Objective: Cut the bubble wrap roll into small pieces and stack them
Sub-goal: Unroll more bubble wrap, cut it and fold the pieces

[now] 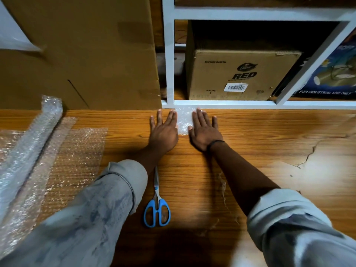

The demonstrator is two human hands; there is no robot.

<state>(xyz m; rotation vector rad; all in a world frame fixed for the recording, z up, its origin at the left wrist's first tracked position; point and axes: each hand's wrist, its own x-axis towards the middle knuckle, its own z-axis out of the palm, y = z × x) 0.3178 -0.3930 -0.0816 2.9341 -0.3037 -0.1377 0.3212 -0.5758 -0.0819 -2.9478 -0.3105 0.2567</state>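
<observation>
Left hand (163,130) and right hand (205,132) flat, gripping nothing, I press the bubble wrap pieces (184,120); slick film could slip askew.

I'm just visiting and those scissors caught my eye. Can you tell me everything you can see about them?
The scissors lie flat and shut on the wooden table, held by no one. Two bright blue loop handles face the person; pale blades, with a blue pivot dot, point away. The tip ends right beside the left forearm; contact is unclear. The left hand and right hand rest farther off.
</observation>
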